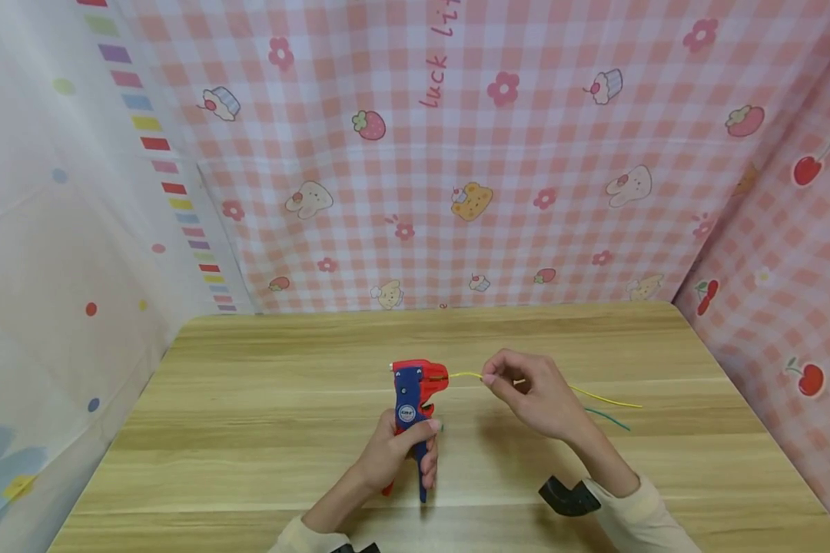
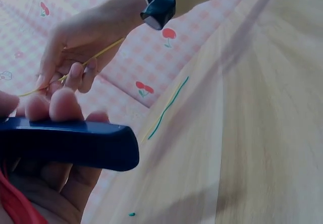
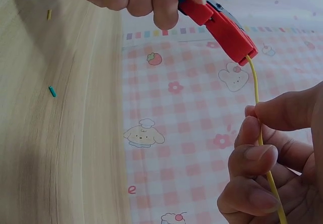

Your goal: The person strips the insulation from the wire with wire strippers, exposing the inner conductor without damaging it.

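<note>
My left hand (image 1: 394,453) grips the handles of a wire stripper (image 1: 408,395) with a blue body and a red head. The tool is upright, its red nose pointing right. A yellow wire (image 1: 465,374) runs from that nose to my right hand (image 1: 536,392), which pinches it between thumb and index finger. In the right wrist view, the wire's end (image 3: 250,61) enters the red nose; its tip is hidden inside. Lower down, the yellow wire (image 3: 272,183) passes across the other curled fingers. The dark blue handle (image 2: 70,141) shows up close in the left wrist view.
On the wooden table (image 1: 249,430) a green wire (image 2: 168,108) lies beside another yellow strand (image 2: 174,97). Short green (image 3: 52,91) and yellow (image 3: 49,14) bits lie on the tabletop. A pink checked cloth (image 1: 429,161) hangs behind the table.
</note>
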The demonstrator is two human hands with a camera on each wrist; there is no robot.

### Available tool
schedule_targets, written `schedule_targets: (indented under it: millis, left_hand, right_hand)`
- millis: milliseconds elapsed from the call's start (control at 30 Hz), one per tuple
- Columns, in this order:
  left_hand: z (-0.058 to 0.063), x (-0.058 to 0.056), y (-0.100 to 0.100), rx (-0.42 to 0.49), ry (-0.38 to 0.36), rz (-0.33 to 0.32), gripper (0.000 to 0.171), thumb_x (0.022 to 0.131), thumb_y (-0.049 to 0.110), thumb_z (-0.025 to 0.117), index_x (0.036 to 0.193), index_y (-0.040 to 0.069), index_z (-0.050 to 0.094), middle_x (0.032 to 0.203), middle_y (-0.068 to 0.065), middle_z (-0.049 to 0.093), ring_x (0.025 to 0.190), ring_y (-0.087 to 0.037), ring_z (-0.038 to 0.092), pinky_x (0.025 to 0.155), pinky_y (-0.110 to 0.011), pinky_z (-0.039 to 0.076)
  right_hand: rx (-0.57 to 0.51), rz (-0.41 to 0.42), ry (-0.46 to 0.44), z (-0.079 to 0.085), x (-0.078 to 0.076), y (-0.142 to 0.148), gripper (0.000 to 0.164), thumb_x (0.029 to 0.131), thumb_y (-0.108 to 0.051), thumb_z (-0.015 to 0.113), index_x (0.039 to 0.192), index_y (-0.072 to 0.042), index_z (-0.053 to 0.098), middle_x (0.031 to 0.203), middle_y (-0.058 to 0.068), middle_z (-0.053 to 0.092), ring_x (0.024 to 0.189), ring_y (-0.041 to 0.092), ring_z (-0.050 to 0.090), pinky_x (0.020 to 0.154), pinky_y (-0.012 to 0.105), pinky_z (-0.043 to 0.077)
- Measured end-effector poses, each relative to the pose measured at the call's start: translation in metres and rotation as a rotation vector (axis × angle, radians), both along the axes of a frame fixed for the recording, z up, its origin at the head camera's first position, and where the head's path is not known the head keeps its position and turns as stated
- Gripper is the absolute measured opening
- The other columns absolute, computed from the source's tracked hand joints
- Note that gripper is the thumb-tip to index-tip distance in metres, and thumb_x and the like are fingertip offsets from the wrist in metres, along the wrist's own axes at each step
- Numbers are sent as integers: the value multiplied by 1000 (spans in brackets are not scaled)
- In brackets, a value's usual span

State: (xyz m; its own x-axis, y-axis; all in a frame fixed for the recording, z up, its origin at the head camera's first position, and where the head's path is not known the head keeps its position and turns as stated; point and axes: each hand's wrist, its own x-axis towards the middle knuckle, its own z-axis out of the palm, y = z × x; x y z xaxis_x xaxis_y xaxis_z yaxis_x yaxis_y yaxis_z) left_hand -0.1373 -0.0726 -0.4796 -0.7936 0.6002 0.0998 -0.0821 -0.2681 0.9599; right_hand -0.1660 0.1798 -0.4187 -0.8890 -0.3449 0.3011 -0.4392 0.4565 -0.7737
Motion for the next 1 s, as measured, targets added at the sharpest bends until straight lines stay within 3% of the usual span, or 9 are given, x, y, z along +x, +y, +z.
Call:
schedule_targets:
  millis: [133, 300, 700, 1000]
  left_hand:
    - [1, 2, 3, -56, -35, 70, 38, 103, 13, 56, 74, -9, 45, 54, 6, 55, 44, -10, 60, 49, -26, 56]
    - [0, -1, 2, -99, -97, 160, 23, 99, 13, 60, 80, 9, 48, 50, 7, 46, 38, -9, 52, 40, -23, 49]
    - [-3, -4, 1, -63, -100, 128, 30, 101, 14, 59, 74, 8, 49, 51, 7, 51, 39, -9, 56, 43, -23, 51]
    - [-1, -3, 1, -91, -127, 159, 22, 100, 13, 59, 81, 5, 51, 52, 5, 50, 39, -10, 55, 43, -25, 51]
  right_hand:
    - [-1, 4, -5, 0, 0, 0, 9, 99, -14, 67, 92, -19, 69, 80, -3, 65, 66, 7, 55, 56, 23, 52]
    - [6, 7, 2, 0, -1, 0, 9, 100, -15, 67, 93, -19, 69, 80, 1, 67, 65, 6, 54, 55, 23, 51]
    - [17, -17, -11, -2, -3, 4, 9, 100, -17, 66, 92, -19, 69, 81, -3, 65, 67, 8, 55, 57, 23, 52]
    - [14, -28, -25, 2, -4, 9, 10, 100, -15, 66, 92, -19, 69, 83, -2, 66, 68, 10, 56, 60, 24, 53]
